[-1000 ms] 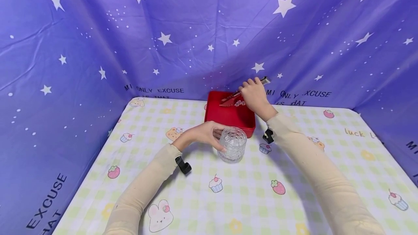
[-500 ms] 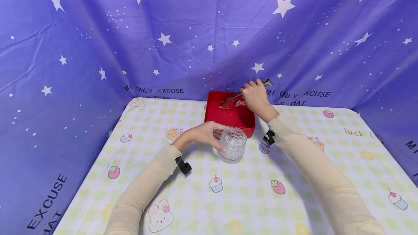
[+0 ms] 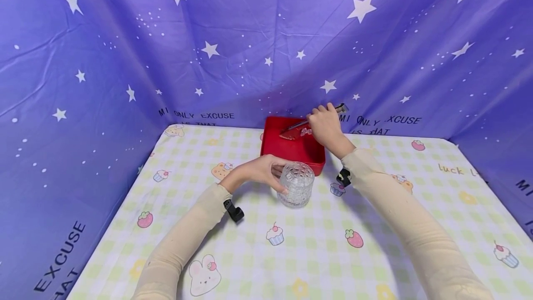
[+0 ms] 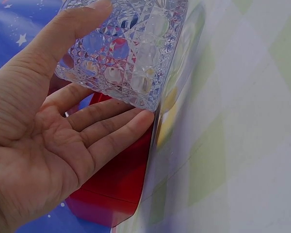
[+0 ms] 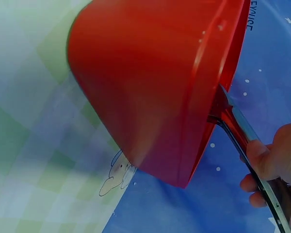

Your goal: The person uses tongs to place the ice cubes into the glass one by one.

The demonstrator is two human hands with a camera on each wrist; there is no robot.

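Note:
My left hand [image 3: 264, 172] holds a clear cut-glass tumbler [image 3: 297, 189] that stands upright on the table in front of the red box [image 3: 287, 153]. In the left wrist view the thumb lies on the near side of the tumbler [image 4: 121, 58], and the other fingers reach behind it. My right hand [image 3: 326, 126] grips metal tongs [image 5: 247, 138] at the back right of the box. Their front end slants down inside it, beside small clear pieces [image 3: 306, 132]. From the right wrist, the box wall [image 5: 136, 82] hides the tong tips.
A checked tablecloth [image 3: 233, 253] printed with cupcakes and strawberries covers the table. Right behind the red box hangs a purple curtain [image 3: 250, 68] with white stars. Each wrist carries a black strap, such as the left strap [image 3: 234, 211].
The right hand and the rear end of the tongs have shifted slightly down and to the right. The left hand and the tumbler have stayed still.

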